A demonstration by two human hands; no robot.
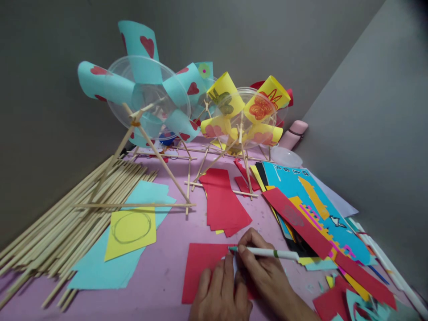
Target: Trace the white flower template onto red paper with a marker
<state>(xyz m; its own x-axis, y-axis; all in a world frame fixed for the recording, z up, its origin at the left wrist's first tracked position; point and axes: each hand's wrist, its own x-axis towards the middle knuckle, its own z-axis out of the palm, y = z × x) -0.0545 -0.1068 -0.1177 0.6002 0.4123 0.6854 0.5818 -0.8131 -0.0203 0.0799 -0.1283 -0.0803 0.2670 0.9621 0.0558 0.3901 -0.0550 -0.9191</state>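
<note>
At the near middle of the table lies a sheet of red paper (pixel 194 267). My left hand (pixel 220 287) rests on it with fingers lying flat, holding it down. A small white piece (pixel 235 267) shows between my two hands, mostly covered by the fingers. My right hand (pixel 262 269) is closed around a white marker pen (pixel 279 253) with a green tip. The tip touches or hovers just over the upper edge of the red paper; I cannot tell which. Beyond my hands sits a stack of red paper strips (pixel 222 200).
Wooden sticks (pixel 76 214) lie at left beside blue paper (pixel 103 267) and a yellow sheet (pixel 133 229) with a drawn circle. Blue (pixel 147 84) and yellow (pixel 230 100) paper-bladed wheels on stick stands rise behind. Coloured card (pixel 294 191), paper scraps (pixel 354 303) and a pink bottle (pixel 294 133) are at right.
</note>
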